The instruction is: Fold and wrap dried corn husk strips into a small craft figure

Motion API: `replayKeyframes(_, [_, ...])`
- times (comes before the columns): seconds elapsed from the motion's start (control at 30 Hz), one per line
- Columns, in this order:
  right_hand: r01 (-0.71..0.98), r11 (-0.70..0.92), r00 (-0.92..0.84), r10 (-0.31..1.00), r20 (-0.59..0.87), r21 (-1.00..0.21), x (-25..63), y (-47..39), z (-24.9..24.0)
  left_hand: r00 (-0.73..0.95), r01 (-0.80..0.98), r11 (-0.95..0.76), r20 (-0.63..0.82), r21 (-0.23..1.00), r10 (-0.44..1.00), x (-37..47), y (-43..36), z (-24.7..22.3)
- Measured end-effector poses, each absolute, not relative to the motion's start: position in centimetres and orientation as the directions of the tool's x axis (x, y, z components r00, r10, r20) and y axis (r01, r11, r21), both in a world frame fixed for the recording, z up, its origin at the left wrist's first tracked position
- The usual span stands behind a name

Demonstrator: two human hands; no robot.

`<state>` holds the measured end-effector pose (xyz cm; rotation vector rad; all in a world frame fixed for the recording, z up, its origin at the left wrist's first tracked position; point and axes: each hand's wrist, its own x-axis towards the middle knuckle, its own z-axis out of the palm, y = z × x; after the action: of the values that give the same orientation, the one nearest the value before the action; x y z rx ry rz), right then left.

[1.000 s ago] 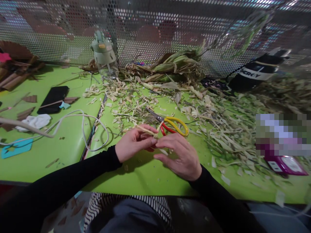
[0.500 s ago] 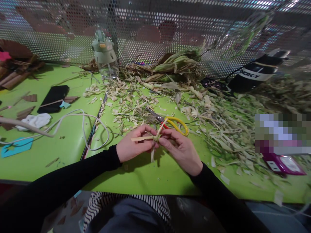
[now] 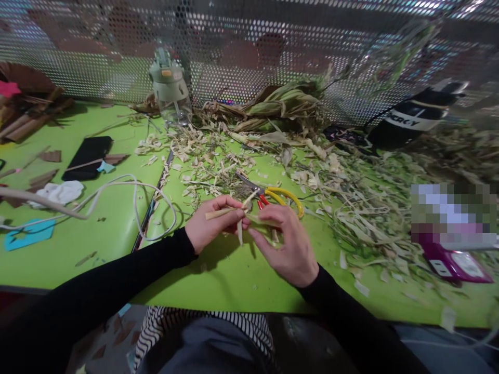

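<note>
Thumb and fingers of my left hand (image 3: 216,221) pinch a small knot of pale dried husk strips (image 3: 223,212), whose ends stick out left, up and down. One strip runs from the knot into the curled fingers of my right hand (image 3: 290,244), and its tip shows below them. The right thumb lies close under that strip; the exact grip is partly hidden. Just beyond my hands lie scissors (image 3: 283,197) with yellow and red handles, their blades pointing away to the left among the scraps.
Husk scraps (image 3: 351,218) cover the green table (image 3: 234,283) behind and right. A husk bundle (image 3: 280,106), clear bottle (image 3: 171,96) and black bottle (image 3: 413,117) stand along the perforated panel. Leftward lie a white cable (image 3: 136,182), black phone (image 3: 86,158) and blue paper (image 3: 31,234). A purple packet (image 3: 454,262) lies right.
My right hand has moved slightly away from the knot, drawing a strip rightward. My left hand keeps the knot, which has shifted a little left and up.
</note>
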<state>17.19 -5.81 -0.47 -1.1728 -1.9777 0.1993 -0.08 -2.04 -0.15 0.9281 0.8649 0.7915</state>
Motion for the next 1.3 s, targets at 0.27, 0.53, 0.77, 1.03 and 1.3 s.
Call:
replayKeyframes(0.27, [0.750,0.657,-0.545,0.552,0.630,0.073,17.1,-6.2,0.0,0.435,-0.165,0.429,-0.325,0.888,0.840,0.2,-2.6,-0.2])
replayKeyframes(0.53, [0.644,0.759,-0.533,0.537,0.654,-0.098,17.2,-6.3,-0.1,0.446,-0.158,0.459,-0.352,0.874,0.823,0.3,-2.5,-0.4])
replayKeyframes(0.77, [0.619,0.433,-0.155,0.886,0.438,-0.656,17.7,-5.4,-0.2,0.557,-0.162,0.467,-0.310,0.869,0.770,0.1,-2.7,0.3])
replayKeyframes(1.03, [0.585,0.390,-0.227,0.921,0.318,-0.711,17.5,-5.5,-0.6,0.397,-0.160,0.311,-0.228,0.937,0.889,0.3,-2.6,0.5])
replayKeyframes(1.3, [0.710,0.645,-0.421,0.711,0.563,-0.283,17.0,-5.9,-0.4,0.411,0.276,0.052,-0.167,0.960,0.896,-0.3,-1.9,-0.3])
